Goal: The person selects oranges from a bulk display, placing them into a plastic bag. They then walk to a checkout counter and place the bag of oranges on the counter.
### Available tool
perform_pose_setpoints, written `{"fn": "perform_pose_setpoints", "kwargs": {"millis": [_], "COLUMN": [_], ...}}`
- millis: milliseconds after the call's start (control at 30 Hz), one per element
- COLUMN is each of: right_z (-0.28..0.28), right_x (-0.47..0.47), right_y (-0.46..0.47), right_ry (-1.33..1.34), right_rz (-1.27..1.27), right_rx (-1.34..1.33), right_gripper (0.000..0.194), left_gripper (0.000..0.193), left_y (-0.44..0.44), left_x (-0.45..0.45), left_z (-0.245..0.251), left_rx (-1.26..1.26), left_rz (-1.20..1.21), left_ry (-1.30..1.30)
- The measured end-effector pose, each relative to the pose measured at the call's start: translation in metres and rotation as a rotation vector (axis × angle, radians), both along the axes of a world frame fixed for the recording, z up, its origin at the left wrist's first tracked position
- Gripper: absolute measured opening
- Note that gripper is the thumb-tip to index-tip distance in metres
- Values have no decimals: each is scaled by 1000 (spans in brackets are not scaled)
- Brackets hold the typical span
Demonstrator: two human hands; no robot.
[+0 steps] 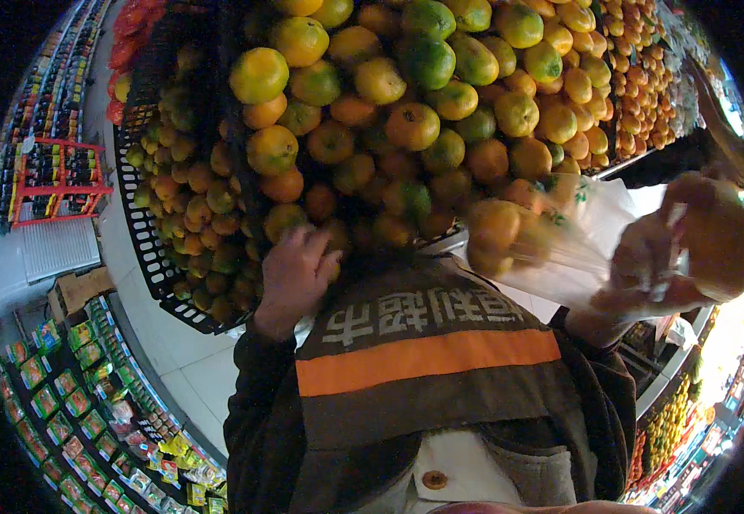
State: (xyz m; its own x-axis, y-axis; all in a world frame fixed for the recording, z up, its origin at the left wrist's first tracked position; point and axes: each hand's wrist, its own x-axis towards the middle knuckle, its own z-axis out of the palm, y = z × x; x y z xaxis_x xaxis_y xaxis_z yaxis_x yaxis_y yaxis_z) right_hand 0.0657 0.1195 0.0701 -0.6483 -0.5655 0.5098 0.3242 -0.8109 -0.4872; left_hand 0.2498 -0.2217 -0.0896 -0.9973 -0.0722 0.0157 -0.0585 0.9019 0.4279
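My left hand (298, 273) is at the near edge of a large heap of green-orange citrus fruit (413, 126), its thumb apart from its fingers. The fingertips lie over dark fruit, and no fruit shows clearly in its grasp. Further right, my blurred right hand (651, 299) holds a clear plastic bag (564, 270) by its gathered end. Several citrus fruits (494, 225) are inside the bag, which hangs beside the heap's near right edge. A large brown rounded shape (719, 238) overlaps the right hand's area; blur hides what it is.
A black plastic crate (147, 247) of smaller citrus stands left of the heap. Small orange fruits (641, 96) are piled at the upper right. Packaged goods (79, 398) fill shelves at lower left, near a red basket-like rack (63, 183). Another fruit display (667, 417) is at lower right.
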Motion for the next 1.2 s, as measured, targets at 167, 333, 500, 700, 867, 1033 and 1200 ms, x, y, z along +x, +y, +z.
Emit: {"fn": "perform_pose_setpoints", "kwargs": {"millis": [167, 333, 500, 700, 867, 1033, 1200], "right_z": [-57, -91, -91, -112, -145, -126, -86], "right_x": [15, 5, 3, 11, 33, 59, 78], "right_y": [-9, -29, -28, -12, 25, 66, 70], "right_ry": [-189, -501, -418, -427, -196, -682, -427], "right_rz": [-47, 168, 229, 325, -194, 16, 108], "right_rx": [138, 372, 627, 417, 570, 265, 26], "right_gripper": [93, 95, 107, 108, 88, 64, 67], "left_gripper": [25, 26, 39, 45, 40, 37, 52], "left_y": [15, 24, 13, 9, 1, 6, 55], "left_x": [-52, -74, -63, -144, -133, -84, -62], "left_z": [-34, -60, -16, 71, 94, 53, -9], "left_rx": [-444, -733, -216, 237, 803, 431, 237], "left_rz": [170, 130, 184, 180, 234, 94, -74], "left_ry": [-17, -40, -253, 296, 526, -349, -223]}}
